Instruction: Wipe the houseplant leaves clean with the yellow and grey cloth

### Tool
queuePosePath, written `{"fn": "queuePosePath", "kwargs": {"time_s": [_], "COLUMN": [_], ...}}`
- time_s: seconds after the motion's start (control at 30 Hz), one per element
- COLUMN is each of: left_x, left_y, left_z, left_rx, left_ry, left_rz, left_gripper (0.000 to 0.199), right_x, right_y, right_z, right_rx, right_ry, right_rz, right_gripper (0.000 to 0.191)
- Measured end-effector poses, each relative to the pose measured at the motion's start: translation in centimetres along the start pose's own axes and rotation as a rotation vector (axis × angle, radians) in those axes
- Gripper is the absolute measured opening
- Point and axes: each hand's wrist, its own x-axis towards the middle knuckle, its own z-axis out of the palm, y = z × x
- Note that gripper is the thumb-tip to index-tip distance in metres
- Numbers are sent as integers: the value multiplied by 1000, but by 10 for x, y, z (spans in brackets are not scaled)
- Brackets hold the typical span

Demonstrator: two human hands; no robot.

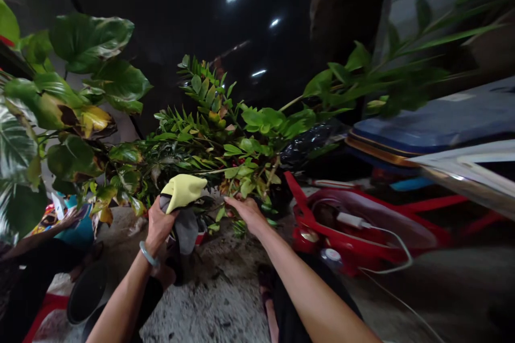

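My left hand [160,225] is closed around a yellow and grey cloth [185,192], whose yellow part flops over the fingers. Grey fabric hangs below that hand. My right hand [250,214] reaches in at the base of a leafy green plant [245,163], its fingers bent in among the low stems. They look closed on a stem, though the leaves partly hide the fingertips. Some of the plant's leaves are yellowed or brown. To the left stands a broad-leaved plant [86,88] with several yellow and brown patches.
At right is a red plastic chair [362,225] with a white charger and cable on it. Blue-lidded stacked items [418,123] jut in above. A black bucket [86,292] stands on the concrete floor [209,300] at lower left, beside another person's arm [44,233]. Behind is a dark glossy surface.
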Motion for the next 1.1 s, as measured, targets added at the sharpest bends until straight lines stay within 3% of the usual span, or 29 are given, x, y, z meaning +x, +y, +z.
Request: {"fn": "queuePosePath", "kwargs": {"time_s": [0.07, 0.23, 0.3, 0.43, 0.5, 0.57, 0.7, 0.77, 0.83, 1.0, 1.07, 1.1], "left_x": [2, -11, -9, 9, 13, 8, -18, -27, -25, 3, 5, 2], "left_y": [-6, -21, -18, -1, 3, 2, -12, -14, -10, 15, 19, 18], "left_z": [9, 17, 10, -5, -5, 0, 7, 4, -2, -8, -1, 3], "left_rx": [36, 139, 82, -89, -136, -118, 26, 26, -26, -182, -190, -167], "left_ry": [-10, -248, -190, 77, 109, 39, -281, -354, -276, 124, 130, 71], "left_rz": [-13, -38, -24, 38, 47, 28, 9, 31, 31, 9, 19, 27], "left_gripper": [33, 26, 26, 39, 44, 42, 33, 32, 32, 38, 39, 38], "right_x": [-2, -3, -3, -3, -5, -6, -4, -2, 0, -1, -3, -3], "right_y": [-1, -3, -4, -4, -4, -3, -1, 0, 0, -2, -2, -2], "right_z": [3, 7, 6, 6, 7, 9, 10, 8, 5, 2, 2, 3], "right_rx": [-3, -13, -9, -9, -16, -17, -9, -9, -11, -24, -34, -36], "right_ry": [7, 31, 31, 11, 1, 2, 20, 29, 29, 13, 11, 10], "right_rz": [5, 25, 22, 29, 42, 45, 46, 55, 61, 66, 71, 68], "right_gripper": [17, 19, 16, 19, 22, 20, 16, 17, 15, 16, 19, 20]}}
